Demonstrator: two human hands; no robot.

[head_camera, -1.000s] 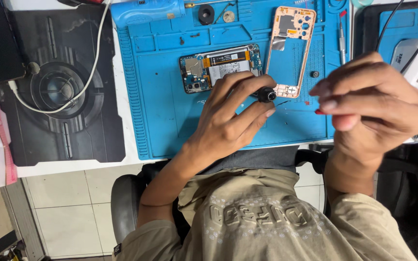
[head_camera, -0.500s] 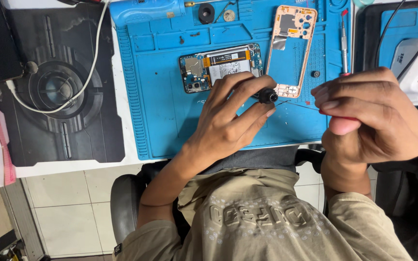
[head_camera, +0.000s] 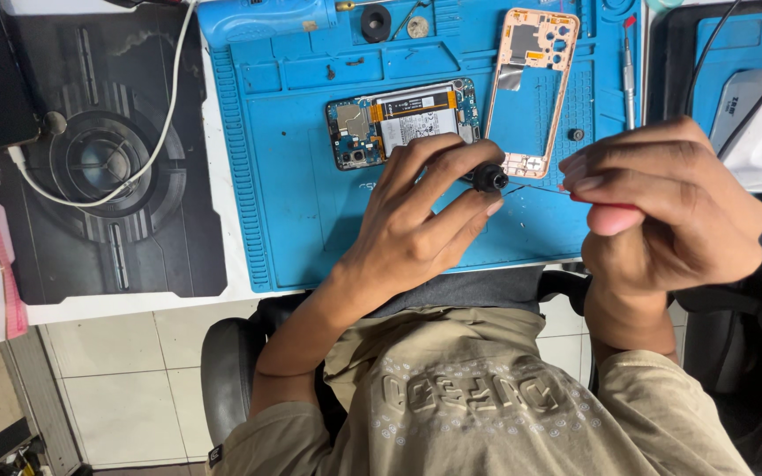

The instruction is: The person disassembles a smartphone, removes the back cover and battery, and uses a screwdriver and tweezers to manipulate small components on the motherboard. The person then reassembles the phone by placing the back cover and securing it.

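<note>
the view is upside down, so the person's shirt (head_camera: 478, 397) and chair (head_camera: 231, 353) fill the near edge and the bench lies beyond. the left hand (head_camera: 416, 220) has its fingers closed around the black handle of a screwdriver (head_camera: 489, 177), whose thin shaft runs across toward the right hand (head_camera: 663, 211). the right hand is curled shut, thumb pressed to fingertips right at the shaft's far end; whether it pinches the tip or something tiny there cannot be told. the screwdriver looks light and stiff, its shaft slender enough to bend or slip, so the knurled handle seems the safe place to hold. both hands hover just above the near edge of the blue mat (head_camera: 293, 176). just beyond the left hand lies an opened phone (head_camera: 399, 119), board and battery bare, likely fragile and best taken by its edges. beside it rests an orange frame (head_camera: 531, 88), thin and easily flexed. a loose screw (head_camera: 578, 135) sits near the frame. farther left a black pad (head_camera: 108, 176) carries a white cable (head_camera: 156, 132).
</note>
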